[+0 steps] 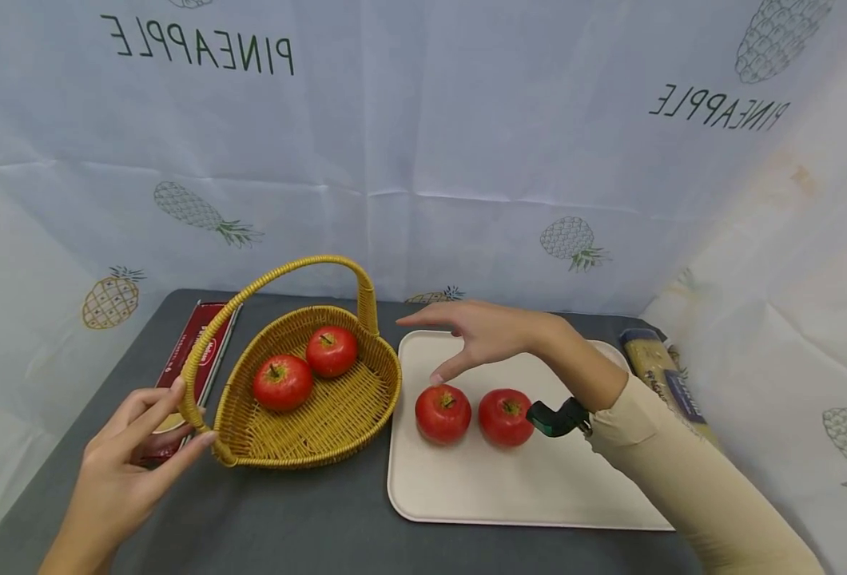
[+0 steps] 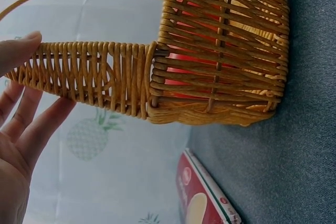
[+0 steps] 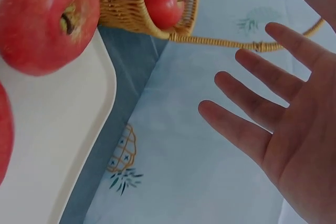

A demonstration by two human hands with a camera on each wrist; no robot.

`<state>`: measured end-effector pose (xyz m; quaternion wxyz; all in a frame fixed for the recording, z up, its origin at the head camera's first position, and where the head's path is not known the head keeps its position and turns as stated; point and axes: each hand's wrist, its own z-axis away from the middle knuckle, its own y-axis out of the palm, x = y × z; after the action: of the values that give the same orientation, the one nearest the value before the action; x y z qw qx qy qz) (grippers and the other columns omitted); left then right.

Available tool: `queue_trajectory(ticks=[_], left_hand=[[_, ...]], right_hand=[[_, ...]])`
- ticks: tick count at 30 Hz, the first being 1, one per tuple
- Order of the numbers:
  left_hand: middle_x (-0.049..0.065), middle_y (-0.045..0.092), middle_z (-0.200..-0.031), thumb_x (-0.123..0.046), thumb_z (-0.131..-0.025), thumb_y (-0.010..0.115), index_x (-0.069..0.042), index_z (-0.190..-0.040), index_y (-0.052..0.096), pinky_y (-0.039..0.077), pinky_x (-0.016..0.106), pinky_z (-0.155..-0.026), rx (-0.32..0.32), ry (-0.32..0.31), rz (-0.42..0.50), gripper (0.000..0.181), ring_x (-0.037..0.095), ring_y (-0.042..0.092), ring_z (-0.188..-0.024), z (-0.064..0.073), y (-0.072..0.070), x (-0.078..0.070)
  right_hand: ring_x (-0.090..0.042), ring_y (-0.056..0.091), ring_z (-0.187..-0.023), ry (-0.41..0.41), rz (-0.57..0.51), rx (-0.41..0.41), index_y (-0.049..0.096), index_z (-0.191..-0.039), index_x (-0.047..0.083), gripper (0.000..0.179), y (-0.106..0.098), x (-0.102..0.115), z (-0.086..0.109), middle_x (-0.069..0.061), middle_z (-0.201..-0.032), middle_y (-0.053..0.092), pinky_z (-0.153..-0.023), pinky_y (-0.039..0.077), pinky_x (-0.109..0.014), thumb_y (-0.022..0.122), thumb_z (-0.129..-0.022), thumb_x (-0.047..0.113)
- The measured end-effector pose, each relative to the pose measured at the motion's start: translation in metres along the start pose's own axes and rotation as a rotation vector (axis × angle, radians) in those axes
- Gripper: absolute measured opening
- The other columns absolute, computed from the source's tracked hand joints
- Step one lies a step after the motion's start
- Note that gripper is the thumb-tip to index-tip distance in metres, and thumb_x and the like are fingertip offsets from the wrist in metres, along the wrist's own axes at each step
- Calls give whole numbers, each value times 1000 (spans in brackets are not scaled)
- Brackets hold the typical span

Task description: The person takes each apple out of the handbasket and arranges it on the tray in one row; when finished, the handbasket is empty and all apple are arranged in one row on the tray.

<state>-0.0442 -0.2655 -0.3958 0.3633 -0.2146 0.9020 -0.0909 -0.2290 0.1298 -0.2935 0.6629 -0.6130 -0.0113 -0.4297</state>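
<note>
A yellow wicker basket [image 1: 323,431] stands on the dark table, with two red apples [image 1: 283,383] inside it, side by side. My left hand [image 1: 117,455] holds the lower left end of its arched handle [image 2: 100,77], thumb on one side and fingers on the other. Over the beige tray [image 1: 481,491], my right hand [image 1: 491,331] is held with spread fingers and nothing in them. Its thumb is close above the left one of two red apples [image 1: 443,414] lying on the tray; the other apple [image 1: 506,418] sits just to the right.
Left of the basket lies a red package [image 1: 196,339], partly behind the handle and my left hand. Yellowish food packets [image 1: 657,367] lie beyond the tray's right edge. A white curtain [image 1: 423,160] printed with pineapples hangs behind the table and along its sides.
</note>
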Motion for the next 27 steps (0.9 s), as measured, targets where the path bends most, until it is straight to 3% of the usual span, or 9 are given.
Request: queue_trajectory(ticks=[15,22,27], left_hand=[[-5,62,-117,-25,-87,77,19,-134,53,56,9,-88,-11,18,25,68,-7,68,-96,0,0,2],[-5,62,-116,-25,-87,77,19,-134,54,56,8,-88,-6,18,27,69,-8,69,-91,0,0,2],[-5,62,-116,-25,-87,77,19,-134,53,56,8,-88,-7,14,25,69,-7,69,-93,0,0,2]], right_hand=[[-13,44,-144,-79,-84,67,40,-158,28,82,12,16,-45,7,-160,43,-113,53,-36,79,-87,42],[-14,46,-139,-126,-52,66,40,-158,22,82,21,21,-61,1,-160,44,-108,54,-33,77,-88,44],[-15,43,-142,-138,-26,59,40,-158,23,83,26,25,-70,1,-161,42,-115,50,-37,76,-88,46]])
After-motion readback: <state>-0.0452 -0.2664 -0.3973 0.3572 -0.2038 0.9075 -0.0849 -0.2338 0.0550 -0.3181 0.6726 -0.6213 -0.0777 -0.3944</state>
